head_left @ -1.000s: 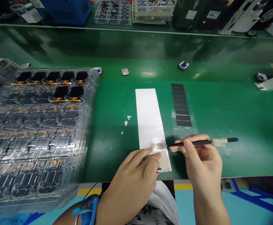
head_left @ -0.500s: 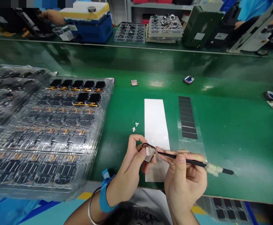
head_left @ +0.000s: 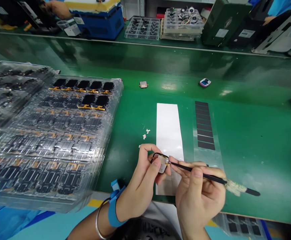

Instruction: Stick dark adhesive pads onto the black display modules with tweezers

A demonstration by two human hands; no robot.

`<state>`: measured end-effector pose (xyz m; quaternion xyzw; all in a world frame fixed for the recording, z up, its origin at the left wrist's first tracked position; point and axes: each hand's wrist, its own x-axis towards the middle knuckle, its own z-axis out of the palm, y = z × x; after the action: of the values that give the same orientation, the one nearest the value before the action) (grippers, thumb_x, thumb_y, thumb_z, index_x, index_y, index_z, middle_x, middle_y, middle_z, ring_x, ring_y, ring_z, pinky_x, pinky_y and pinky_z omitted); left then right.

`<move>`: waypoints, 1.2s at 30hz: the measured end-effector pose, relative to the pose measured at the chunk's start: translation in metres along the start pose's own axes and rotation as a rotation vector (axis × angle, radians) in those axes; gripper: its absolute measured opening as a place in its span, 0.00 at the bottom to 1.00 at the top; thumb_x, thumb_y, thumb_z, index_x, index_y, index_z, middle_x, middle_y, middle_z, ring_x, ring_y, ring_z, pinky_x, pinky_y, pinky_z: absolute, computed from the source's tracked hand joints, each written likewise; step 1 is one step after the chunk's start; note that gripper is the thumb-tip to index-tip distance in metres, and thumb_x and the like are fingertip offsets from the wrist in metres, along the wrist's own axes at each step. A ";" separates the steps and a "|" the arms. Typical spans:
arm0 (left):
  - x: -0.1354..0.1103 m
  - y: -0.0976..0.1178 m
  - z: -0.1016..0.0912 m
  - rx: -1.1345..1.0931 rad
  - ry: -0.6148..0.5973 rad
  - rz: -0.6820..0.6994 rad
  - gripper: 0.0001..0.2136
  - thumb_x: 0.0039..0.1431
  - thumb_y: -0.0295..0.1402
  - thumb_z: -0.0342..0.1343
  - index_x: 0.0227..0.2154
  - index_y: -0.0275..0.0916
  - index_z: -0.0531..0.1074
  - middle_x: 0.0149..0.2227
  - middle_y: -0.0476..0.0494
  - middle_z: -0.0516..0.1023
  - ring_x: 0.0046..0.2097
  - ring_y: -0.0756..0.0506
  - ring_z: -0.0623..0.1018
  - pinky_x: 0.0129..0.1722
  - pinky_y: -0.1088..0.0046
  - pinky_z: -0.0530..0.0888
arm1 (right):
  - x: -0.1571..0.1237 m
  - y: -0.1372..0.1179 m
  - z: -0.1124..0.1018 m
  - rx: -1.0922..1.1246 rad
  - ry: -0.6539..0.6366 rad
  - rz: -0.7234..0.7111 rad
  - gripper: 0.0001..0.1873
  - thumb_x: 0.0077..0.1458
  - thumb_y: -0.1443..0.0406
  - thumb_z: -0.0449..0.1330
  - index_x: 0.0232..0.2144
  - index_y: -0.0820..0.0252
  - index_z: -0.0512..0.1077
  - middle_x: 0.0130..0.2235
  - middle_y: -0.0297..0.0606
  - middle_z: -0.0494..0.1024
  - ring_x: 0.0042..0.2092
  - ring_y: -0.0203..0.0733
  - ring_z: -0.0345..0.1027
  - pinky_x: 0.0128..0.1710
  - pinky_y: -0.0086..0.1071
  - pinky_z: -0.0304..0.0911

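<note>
My left hand [head_left: 144, 181] is closed around a small square display module [head_left: 162, 164] with a dark rim and a pale back, thumb lying on that back. In my right hand [head_left: 202, 193] are black tweezers [head_left: 208, 176], wrapped near the tail with pale tape. Their tip meets the module's right edge, by a small white and gold bit too tiny to make out. Beneath both hands lies a white paper strip [head_left: 169, 130]. Small white scraps [head_left: 144, 136] rest on the green bench left of the paper.
Clear trays [head_left: 112, 110] with black display modules stand at left. Right of the paper lies a film sheet with black strips [head_left: 205, 125]. Another module [head_left: 143, 84] and a small watch-like case [head_left: 205, 82] sit farther back. A shelf holds a blue box [head_left: 102, 25] and part trays [head_left: 142, 28].
The view has tilted and shifted slightly. Both hands hold nearly the same pose, with the tweezers' tip still at the module's right edge.
</note>
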<state>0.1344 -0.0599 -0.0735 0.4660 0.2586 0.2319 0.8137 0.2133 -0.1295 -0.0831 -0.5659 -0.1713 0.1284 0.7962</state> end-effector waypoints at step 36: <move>0.001 0.001 0.000 -0.015 -0.050 0.029 0.05 0.72 0.38 0.42 0.43 0.44 0.56 0.32 0.52 0.69 0.28 0.55 0.63 0.29 0.78 0.63 | 0.003 0.007 0.000 0.079 0.001 -0.094 0.06 0.62 0.73 0.56 0.36 0.58 0.67 0.32 0.35 0.76 0.33 0.42 0.79 0.28 0.33 0.77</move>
<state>0.1349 -0.0593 -0.0727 0.4693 0.2296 0.2338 0.8200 0.2160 -0.1262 -0.0897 -0.5254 -0.1921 0.0972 0.8232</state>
